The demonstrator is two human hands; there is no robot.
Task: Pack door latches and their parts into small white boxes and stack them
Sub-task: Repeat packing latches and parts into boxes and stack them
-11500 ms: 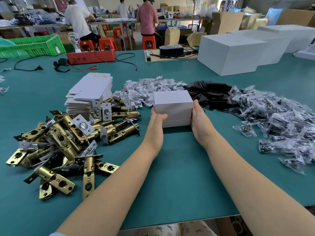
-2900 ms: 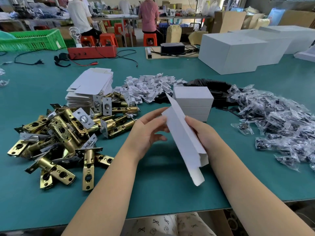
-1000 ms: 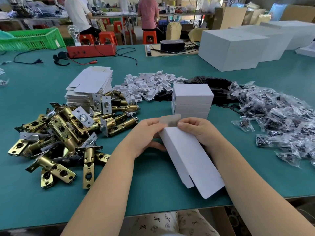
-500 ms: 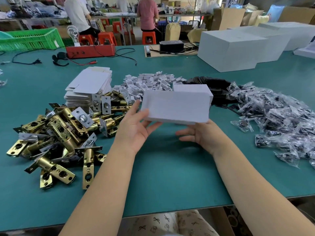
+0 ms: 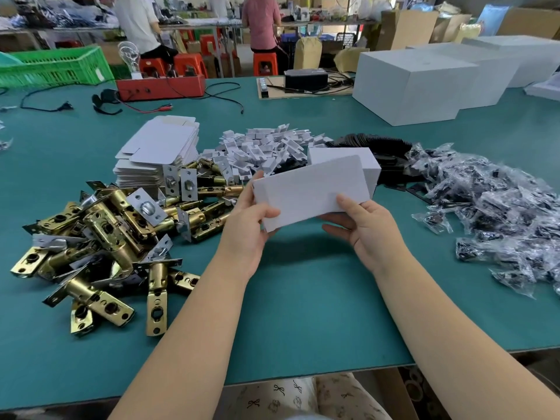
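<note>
A worker at a green tabletop holds a small white box in the air above the middle of the surface, tilted with its right end higher. The left hand has its grip closed on the box's lower left corner, thumb across the front face; the right hand pinches the lower right edge, thumb on the front and the other fingers spread beneath. Directly behind the held box, toward the far edge, stands a short stack of white boxes. Brass door latches lie heaped toward the left edge, touching a pile of flat box blanks behind them. White card inserts are scattered farther back at center, with black plates beside them. Clear bags of small dark parts spread toward the right edge. Large white cartons occupy the far right corner.
</note>
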